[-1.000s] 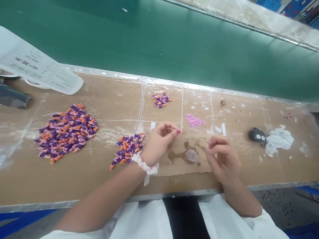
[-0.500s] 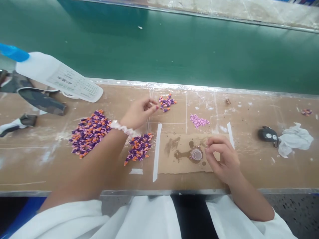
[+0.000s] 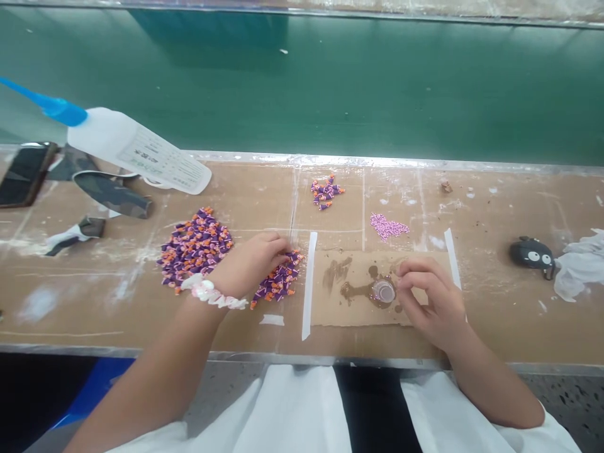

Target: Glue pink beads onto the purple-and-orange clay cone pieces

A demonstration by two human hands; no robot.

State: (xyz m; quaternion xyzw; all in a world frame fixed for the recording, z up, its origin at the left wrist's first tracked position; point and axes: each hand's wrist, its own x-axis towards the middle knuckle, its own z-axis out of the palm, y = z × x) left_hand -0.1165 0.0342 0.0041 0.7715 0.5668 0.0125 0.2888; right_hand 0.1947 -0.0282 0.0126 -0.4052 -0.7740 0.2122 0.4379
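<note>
Purple, orange and pink, small cone-shaped ornaments (image 3: 278,286) lie heaped just left of a strip of white tape (image 3: 309,286), our left hand (image 3: 250,261) bent over the heap's far-left side. The left fingertips are partly hidden by the hand, so we cannot tell whether they close on a piece. Our right hand (image 3: 434,305) is curled just beside a small clear cup (image 3: 383,290), thumb and forefinger tips close together; anything between them is too small to make out. The cup stands on a stained cardboard sheet (image 3: 330,311), placed, we judge, to catch drips, the tape likely keeping it from shifting. A larger heap (image 3: 195,245) of like ornaments lies left of the hand and a little cluster (image 3: 326,192) farther off, probably kept apart as separate lots; pink beads (image 3: 387,226) spread in a flat patch beyond the sheet, perhaps for easy reach. As to direction: ornaments point every which way, long axes mostly lying down, some crossing; the heap by our left hand, as a whole, slants from near left to far right, one orange end at its near-left tip
</note>
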